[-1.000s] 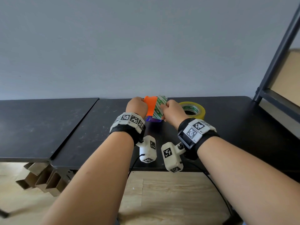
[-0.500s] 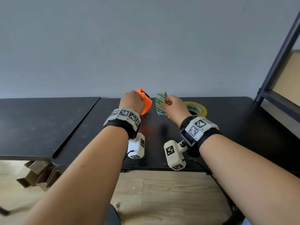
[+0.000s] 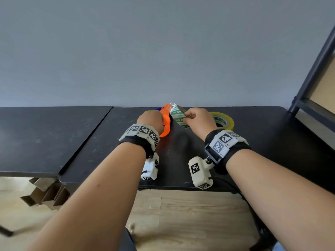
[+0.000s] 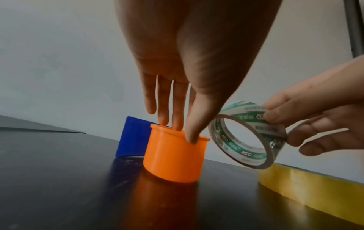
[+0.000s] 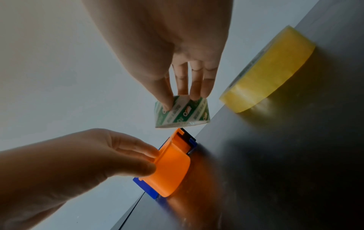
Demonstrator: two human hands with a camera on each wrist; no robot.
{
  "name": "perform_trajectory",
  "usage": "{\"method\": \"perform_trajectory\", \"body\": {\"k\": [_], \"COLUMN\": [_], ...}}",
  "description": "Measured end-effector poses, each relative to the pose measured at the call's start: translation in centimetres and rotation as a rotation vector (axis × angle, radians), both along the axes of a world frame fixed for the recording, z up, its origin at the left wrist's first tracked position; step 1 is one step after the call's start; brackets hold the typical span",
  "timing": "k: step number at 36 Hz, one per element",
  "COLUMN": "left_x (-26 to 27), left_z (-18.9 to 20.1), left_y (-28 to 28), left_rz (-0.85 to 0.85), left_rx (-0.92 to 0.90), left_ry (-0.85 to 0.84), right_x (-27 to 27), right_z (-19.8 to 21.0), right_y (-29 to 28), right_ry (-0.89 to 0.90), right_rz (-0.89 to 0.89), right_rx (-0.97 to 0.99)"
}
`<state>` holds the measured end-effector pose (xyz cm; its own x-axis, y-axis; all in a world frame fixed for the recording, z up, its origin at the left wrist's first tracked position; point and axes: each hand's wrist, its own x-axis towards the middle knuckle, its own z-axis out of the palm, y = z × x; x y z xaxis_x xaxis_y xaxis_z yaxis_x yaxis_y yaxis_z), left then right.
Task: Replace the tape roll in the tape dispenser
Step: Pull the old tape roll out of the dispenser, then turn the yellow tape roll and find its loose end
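Note:
An orange and blue tape dispenser (image 3: 165,124) stands on the black table (image 3: 181,151) near the wall. My left hand (image 3: 150,120) pinches its orange rim (image 4: 173,157), fingers inside and thumb outside; the blue part (image 4: 133,137) shows behind. My right hand (image 3: 197,120) pinches a green-and-white printed tape roll (image 3: 178,116) by its band and holds it in the air, tilted, just right of the dispenser (image 5: 171,168) and apart from it. The wrist views show this roll (image 4: 246,140) (image 5: 183,113) as a thin ring with little tape. A yellow tape roll (image 3: 224,120) lies flat further right.
A second black table (image 3: 45,138) adjoins on the left with a seam between. A dark metal shelf frame (image 3: 311,78) rises at the right edge. The grey wall stands close behind the dispenser. Folded cardboard (image 3: 45,194) sits under the left table.
The green roll, pressed against the dispenser a second ago, has come away in my right hand. My left hand lifted the dispenser, then brought it down onto the table.

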<state>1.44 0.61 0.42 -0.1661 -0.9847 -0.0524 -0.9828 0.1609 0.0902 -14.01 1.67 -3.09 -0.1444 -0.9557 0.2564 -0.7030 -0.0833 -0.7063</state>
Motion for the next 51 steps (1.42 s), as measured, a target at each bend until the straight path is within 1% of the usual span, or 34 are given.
{"method": "perform_trajectory", "body": {"k": [5,9,12,16,20,24,31,37,43,45,47,51], "left_x": [-0.6,-1.7,-3.3,-6.2,-9.0,-11.4,-14.3,-15.0,-14.4,-14.1,-13.7,-12.9], "left_z": [-0.4,-0.2,0.1,0.4,0.2,-0.4,-1.0,-1.6,-2.1,-2.2,-2.2,-2.3], "left_y": [-0.4,-0.4,-0.4,0.0,0.2,0.4,0.3,-0.1,-0.4,-0.6,-0.7,-1.1], "left_rz": [-0.035,-0.080,-0.103,-0.148,-0.204,-0.245,-0.267,-0.248,-0.198,-0.188,-0.175,-0.141], "left_rx": [-0.091,-0.164,-0.190,-0.201,-0.194,-0.164,-0.143,-0.137,-0.109,-0.109,-0.109,-0.105], "left_ry": [0.004,0.053,0.101,0.136,0.153,0.223,0.230,0.212,0.239,0.252,0.266,0.286], "right_x": [-0.7,-2.1,-3.7,-6.7,-10.1,-13.7,-18.0,-18.6,-18.2,-17.9,-17.1,-14.9], "right_z": [0.2,0.8,1.0,0.8,0.4,-0.2,-1.7,-2.3,-2.2,-2.0,-1.6,-0.7], "right_y": [0.1,0.5,0.8,1.4,2.4,3.3,3.7,3.4,3.2,3.2,3.2,3.0], "right_ry": [-0.034,-0.049,-0.030,0.010,0.016,0.029,0.152,0.164,0.132,0.154,0.162,0.110], "right_rz": [-0.039,-0.092,-0.147,-0.233,-0.305,-0.371,-0.469,-0.531,-0.517,-0.486,-0.453,-0.332], "right_rx": [-0.064,-0.152,-0.218,-0.238,-0.206,-0.147,0.091,0.211,0.246,0.220,0.153,0.063]}}
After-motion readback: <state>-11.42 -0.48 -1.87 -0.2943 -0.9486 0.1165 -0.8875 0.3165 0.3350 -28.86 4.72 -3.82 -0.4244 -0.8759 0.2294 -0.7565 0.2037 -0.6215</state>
